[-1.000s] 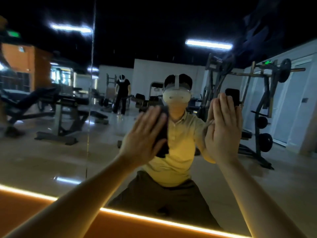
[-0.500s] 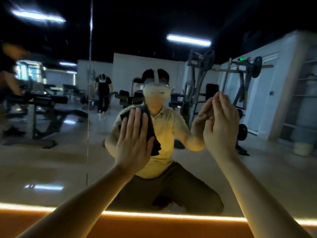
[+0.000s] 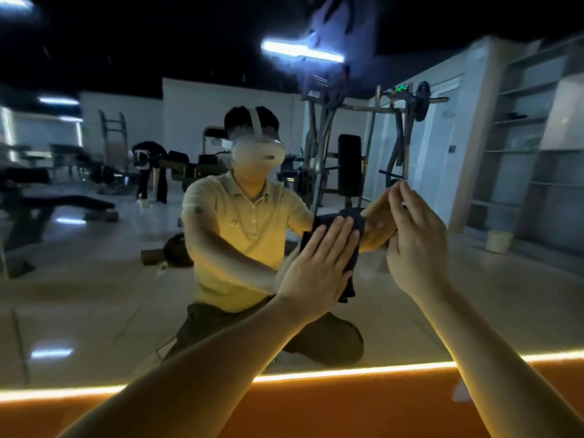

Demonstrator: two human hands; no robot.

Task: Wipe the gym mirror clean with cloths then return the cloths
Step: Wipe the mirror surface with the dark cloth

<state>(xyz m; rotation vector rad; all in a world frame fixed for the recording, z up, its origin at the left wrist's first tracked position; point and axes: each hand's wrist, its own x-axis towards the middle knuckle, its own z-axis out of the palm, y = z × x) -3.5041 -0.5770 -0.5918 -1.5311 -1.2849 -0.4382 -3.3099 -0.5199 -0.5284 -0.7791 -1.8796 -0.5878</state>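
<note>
Left hand (image 3: 317, 273) was spread flat, fingers straight and together, pressing a dark cloth (image 3: 350, 286) against the mirror (image 3: 94, 279). The cloth sat between palm and glass, low and right of centre, its edges showing above the fingertips and beside the thumb. Right hand (image 3: 417, 248) was raised just beside it, seen edge-on, fingers straight and close together with the tips at the glass. Could not tell if a cloth was under it. A lit strip (image 3: 347, 371) ran along the mirror's lower edge above an orange ledge (image 3: 316, 412). The reflection showed the kneeling person, gym machines (image 3: 350, 165) and a bucket (image 3: 499, 245).
</note>
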